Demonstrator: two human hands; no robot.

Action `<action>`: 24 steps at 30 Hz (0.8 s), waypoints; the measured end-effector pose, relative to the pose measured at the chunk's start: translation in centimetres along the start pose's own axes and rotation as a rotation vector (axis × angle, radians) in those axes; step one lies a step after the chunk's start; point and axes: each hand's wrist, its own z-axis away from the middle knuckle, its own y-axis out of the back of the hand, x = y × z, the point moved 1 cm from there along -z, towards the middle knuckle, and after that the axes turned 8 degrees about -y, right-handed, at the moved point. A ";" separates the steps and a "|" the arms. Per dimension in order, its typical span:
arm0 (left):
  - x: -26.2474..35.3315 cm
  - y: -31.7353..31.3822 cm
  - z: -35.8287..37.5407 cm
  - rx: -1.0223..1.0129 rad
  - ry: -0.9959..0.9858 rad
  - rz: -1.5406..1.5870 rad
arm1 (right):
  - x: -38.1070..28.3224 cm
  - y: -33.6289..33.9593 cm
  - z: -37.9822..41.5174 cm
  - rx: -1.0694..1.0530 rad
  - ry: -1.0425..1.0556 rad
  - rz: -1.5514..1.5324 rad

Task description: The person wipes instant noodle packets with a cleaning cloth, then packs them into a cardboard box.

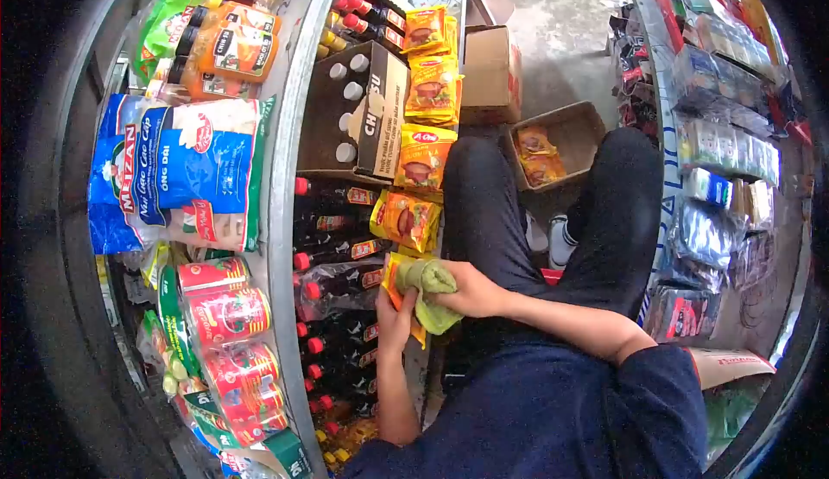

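Metal-edged shelving: runs from 11 round to 7 o'clock of the view's middle, stacked densely on two levels.
Goods rack: at 3 o'clock, its flat surface covered with small clear-wrapped packs.
Floor: grey, stained concrete, seen towards 1 o'clock.
Seated person's legs: dark trousers, knees apart at 1 and 2 o'clock.
Lettered carton: at 11 o'clock on the lower level, open, white-capped bottles inside.
Closed brown carton: at 1 o'clock.
Open carton: at 2 o'clock between the knees, yellow packets lying inside.
Blue pasta bag: at 9 to 10 o'clock on the upper level.
Red tins: 8 o'clock, wrapped together.
Dark bottles: 7 to 8 o'clock, red-capped, lying in rows.
Packet row: 12 o'clock, along the lower level's edge.
Right hand: near 5 o'clock, fingers closed around a bunched green cloth.
Left hand: near 7 o'clock, pinching a yellow packet.
Yellow packet: just below the middle at 6 to 7 o'clock, partly hidden behind the cloth.
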 end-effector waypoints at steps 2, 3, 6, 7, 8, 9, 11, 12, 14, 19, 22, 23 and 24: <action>1.6 -0.7 -0.2 0.021 -0.070 -0.274 | 0.6 1.1 -0.5 0.132 0.097 0.008; 1.6 -0.6 -0.2 0.022 -0.113 -0.440 | 0.6 1.7 -0.7 0.194 0.142 0.010; -0.5 -0.3 -0.5 0.081 -0.264 -0.810 | -0.1 5.0 -1.2 0.293 0.026 -0.009; -1.1 -0.5 -0.6 0.086 -0.251 -0.889 | -0.6 6.0 -1.3 0.344 0.035 -0.016; -1.6 -0.7 -0.6 0.089 -0.237 -0.969 | -1.0 6.8 -1.3 0.400 0.046 -0.003; -2.2 -1.0 -0.7 0.091 -0.224 -1.048 | -1.4 7.7 -1.4 0.456 0.058 0.011; -3.8 -1.2 -0.8 0.127 -0.208 -1.075 | -1.4 9.3 -1.5 0.491 0.077 -0.003; -4.2 -1.4 -0.8 0.141 -0.186 -1.103 | -1.5 9.9 -1.5 0.507 0.086 -0.017; -4.4 -1.9 -0.8 0.176 -0.203 -1.184 | -1.7 10.8 -1.4 0.542 0.101 -0.027; -4.6 -2.3 -0.9 0.238 -0.216 -1.295 | -1.5 11.6 -1.3 0.590 0.085 -0.050; -5.1 -2.2 -1.0 0.245 -0.206 -1.309 | -0.8 11.8 -1.5 0.587 0.080 -0.055; -5.1 -2.1 -1.0 0.248 -0.203 -1.315 | -0.7 11.8 -1.5 0.587 0.074 -0.047; -4.8 -1.6 -0.9 0.262 -0.274 -1.171 | -1.0 11.7 -1.5 0.555 0.056 -0.094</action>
